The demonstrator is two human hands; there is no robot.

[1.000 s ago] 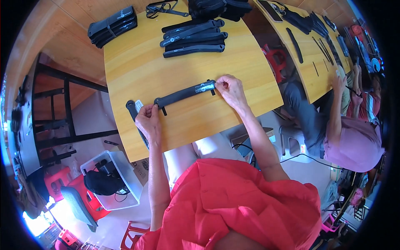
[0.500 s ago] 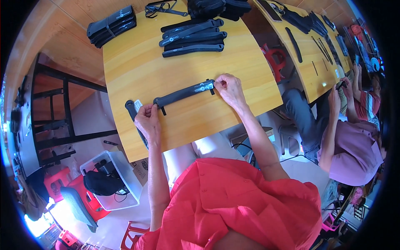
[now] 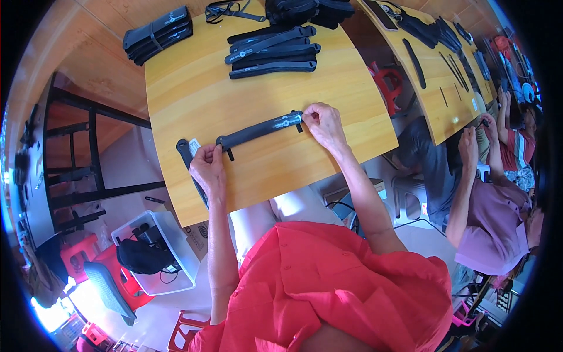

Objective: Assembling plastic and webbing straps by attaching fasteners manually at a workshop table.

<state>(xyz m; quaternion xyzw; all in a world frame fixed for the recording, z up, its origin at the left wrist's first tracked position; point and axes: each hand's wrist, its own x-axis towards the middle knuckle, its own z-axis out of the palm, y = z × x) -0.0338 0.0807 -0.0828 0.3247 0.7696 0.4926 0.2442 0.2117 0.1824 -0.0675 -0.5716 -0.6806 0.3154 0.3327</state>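
A flat black strap (image 3: 258, 134) with a pale print near its right end lies on the wooden table, slanting slightly up to the right. Short black tabs poke out beneath it near both ends. My left hand (image 3: 209, 167) pinches its left end between thumb and fingers. At the other end, the fingertips of my right hand (image 3: 324, 126) are closed on the strap's tip. Another black strap (image 3: 185, 155), with a rounded end and a white label beside it, lies at the table's left edge, partly hidden by my left hand.
Farther back on the table (image 3: 340, 82) are a loose pile of black straps (image 3: 271, 53), a banded bundle (image 3: 157, 35) and a dark heap (image 3: 308, 10). A clear plastic bin (image 3: 186, 273) stands at lower left. Co-workers sit at a second table (image 3: 431, 111) on the right.
My hands and the strap stay almost in place; the print near its right end catches less glare. The nearest co-worker on the right has shifted their body and hands slightly.
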